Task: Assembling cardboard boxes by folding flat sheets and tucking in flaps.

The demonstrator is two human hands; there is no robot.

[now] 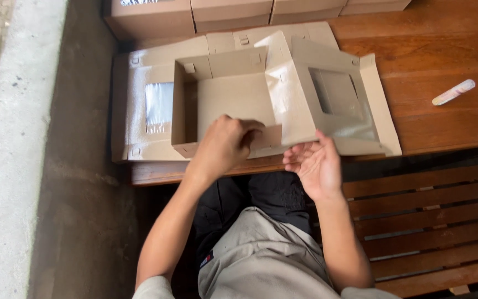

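Wooden table (443,39), flat box blank (139,105), half-folded windowed box (233,97), white tube (453,92), finished boxes (230,11)

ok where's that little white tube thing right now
In the head view the white tube lies on the wooden table at far right, apart from the half-folded cardboard box and beyond the right hand.

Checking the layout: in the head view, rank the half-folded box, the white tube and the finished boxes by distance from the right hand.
From the right hand:
1. Half-folded box, touching it, just ahead.
2. White tube, on the table to the right.
3. Finished boxes, along the far edge.
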